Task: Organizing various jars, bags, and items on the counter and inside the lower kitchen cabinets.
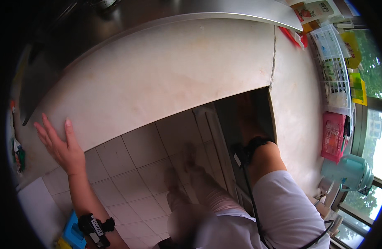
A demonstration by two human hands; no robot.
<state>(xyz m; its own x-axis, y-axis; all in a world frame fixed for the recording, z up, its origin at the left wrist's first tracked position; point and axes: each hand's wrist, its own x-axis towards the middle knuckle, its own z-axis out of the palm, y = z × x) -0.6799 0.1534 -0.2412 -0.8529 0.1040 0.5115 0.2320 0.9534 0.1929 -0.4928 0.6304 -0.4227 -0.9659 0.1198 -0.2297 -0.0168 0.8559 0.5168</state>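
Note:
My left hand (60, 144) rests on the left end of the pale stone countertop (166, 74), fingers spread, with nothing in it. Its fingertips lie close to the dark corner of a stainless steel appliance (191, 20) along the back. On the right, my right arm reaches down past the counter's front edge into a dark cabinet opening (225, 109). Deep shadow there leaves only a dim shape of my right hand (244, 102); its fingers and anything in them cannot be made out. Both forearms wear black strapped devices.
Along the window on the right stand a clear plastic basket (331, 68), a pink basket (332, 135) and a teal jug (346, 172). Food packets (314, 12) lie at the back right corner. A blue plastic object (73, 232) is low at left, above the tiled floor (138, 183).

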